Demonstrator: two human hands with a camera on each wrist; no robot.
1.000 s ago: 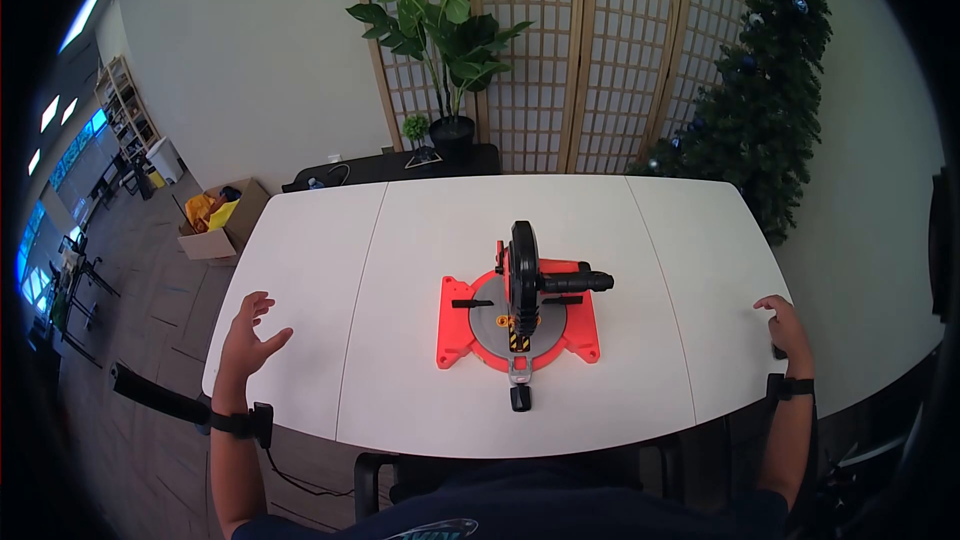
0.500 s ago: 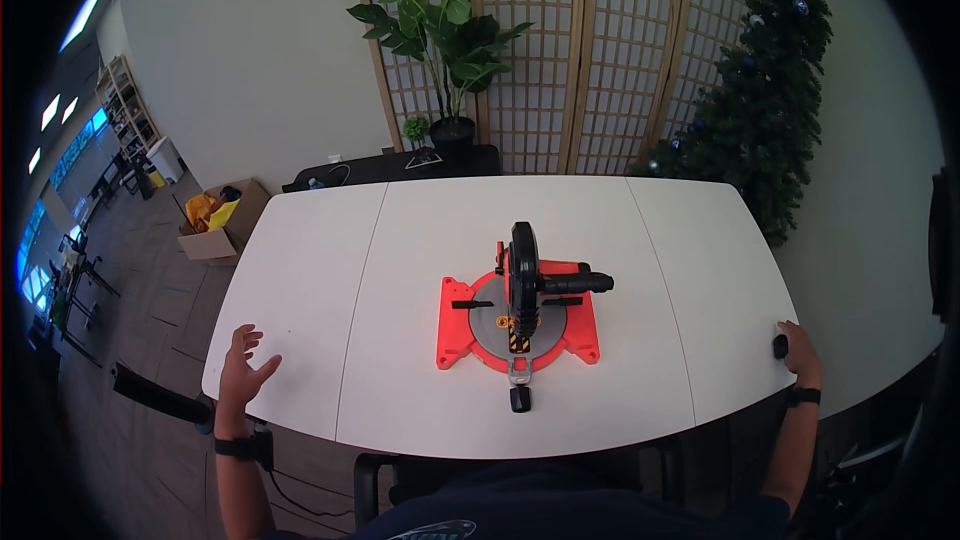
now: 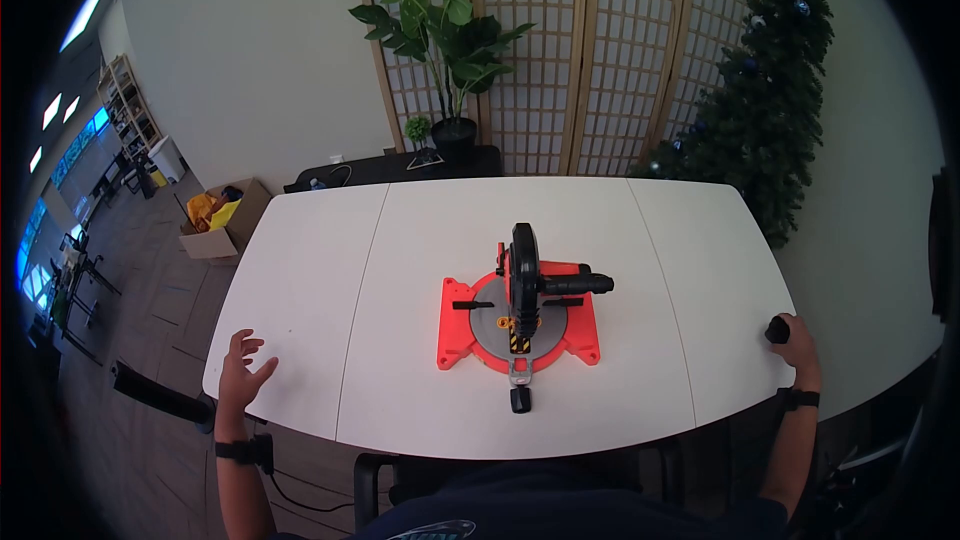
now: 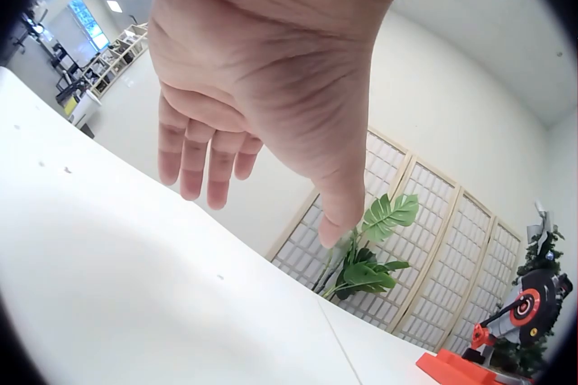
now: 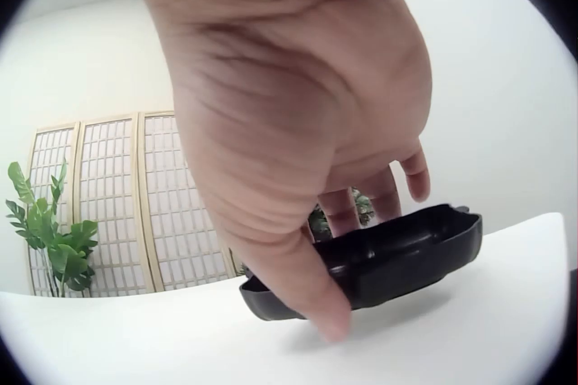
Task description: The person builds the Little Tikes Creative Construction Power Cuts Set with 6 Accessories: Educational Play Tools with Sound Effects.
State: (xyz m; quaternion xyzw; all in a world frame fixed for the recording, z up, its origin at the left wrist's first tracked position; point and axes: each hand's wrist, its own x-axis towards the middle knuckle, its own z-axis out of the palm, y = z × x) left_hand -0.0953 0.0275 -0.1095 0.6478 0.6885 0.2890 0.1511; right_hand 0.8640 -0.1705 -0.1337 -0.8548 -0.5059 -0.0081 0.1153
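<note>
At the right end of the white table [image 3: 420,230], my right hand [image 3: 800,345] holds a hollow black plastic piece [image 3: 777,330]. In the right wrist view the thumb crosses the near wall of this black shell [image 5: 406,263], with fingers behind it; a shadow lies on the table below it. My left hand [image 3: 245,370] hovers over the left part of the table, thumb apart from loosely bent fingers, with nothing in it. Between the hands stands a miter saw [image 3: 522,280] with a red base, grey round plate and black upper body and handle.
Behind the table are a low black stand [image 3: 380,170], a potted plant [image 3: 455,70] and a folding screen [image 3: 560,80]. A decorated tree [image 3: 765,120] rises at the back right. An open cardboard box [image 3: 235,230] is on the floor to the left.
My right hand has come down at the table's right edge and taken hold of the black piece, now slightly lifted. My left hand has drawn back a little toward the body.
</note>
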